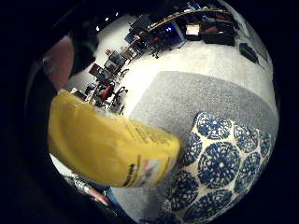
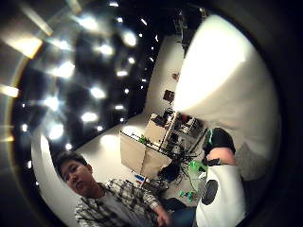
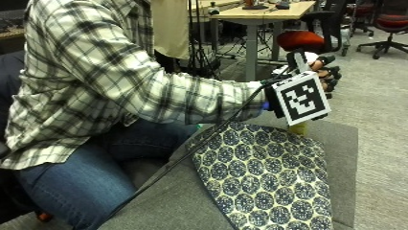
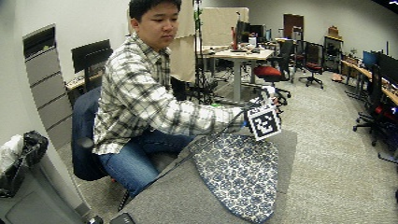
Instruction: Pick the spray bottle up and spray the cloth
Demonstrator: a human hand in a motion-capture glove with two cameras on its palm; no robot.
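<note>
The black-gloved right hand (image 3: 322, 72) was raised above the far end of the grey felt-covered table (image 3: 341, 143), its fingers (image 3: 331, 74) curled round something mostly hidden in the outside view. There, only a sliver of yellow (image 3: 298, 128) showed just beneath the hand. The little-finger-side palm view filled that in: a yellow plastic spray bottle (image 1: 110, 147) with a printed label lay right against the palm, with the blue-and-white patterned cloth (image 1: 219, 168) below it on the table. The thumb-side palm view showed the bottle's white spray head (image 2: 220, 196) close to the hand, with a dark round patch on it; the yellow body did not show there. From the outside, the cloth (image 3: 267, 177) lay spread flat below and nearer the seated person than the hand, apart from the bottle. The wide outside view showed the hand (image 4: 264, 105) held over the cloth's (image 4: 239, 172) far end.
</note>
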